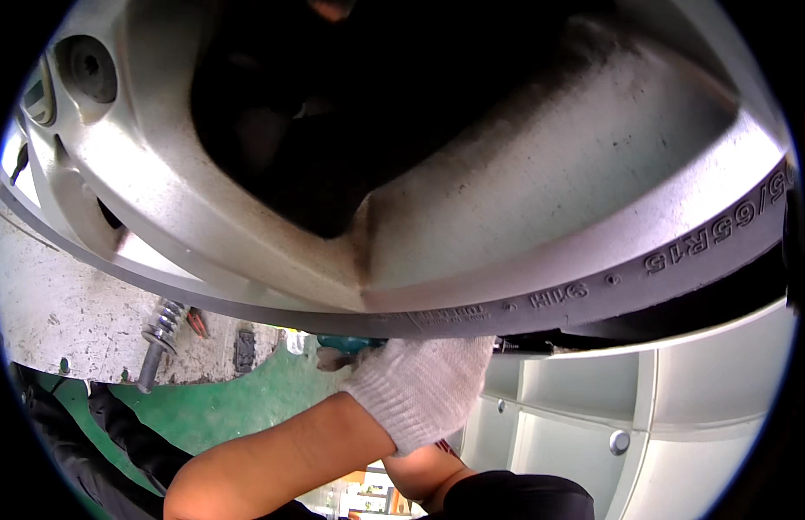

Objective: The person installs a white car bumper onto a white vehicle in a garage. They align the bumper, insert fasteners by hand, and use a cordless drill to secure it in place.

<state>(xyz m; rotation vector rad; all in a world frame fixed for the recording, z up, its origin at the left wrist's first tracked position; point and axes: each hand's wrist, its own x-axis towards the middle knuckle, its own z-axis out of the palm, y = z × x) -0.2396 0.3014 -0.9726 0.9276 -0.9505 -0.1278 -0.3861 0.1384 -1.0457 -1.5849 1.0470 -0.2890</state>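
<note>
A wheel with a silver alloy rim (272, 251) and black tyre (593, 299) fills the upper view, very near. Just under the tyre's lower edge, my left hand (428, 381), in a pale knitted glove, is closed around a teal-and-black tool (346, 342). Its teal body shows left of the glove, and a slim black end (524, 345) sticks out to the right. The tool's exact kind cannot be made out, and the tyre covers part of the fingers. Behind the left wrist my right forearm (420, 475) shows, with a bit of red-striped cuff; my right hand itself is hidden.
A worn grey worktop (64, 299) at the left carries a shock absorber with a coil spring (161, 334), a small red-handled tool (198, 322) and a black block (244, 351). Below lies green floor (220, 407). White panelled cabinetry (576, 433) stands at the right. Dark legs (133, 433) show lower left.
</note>
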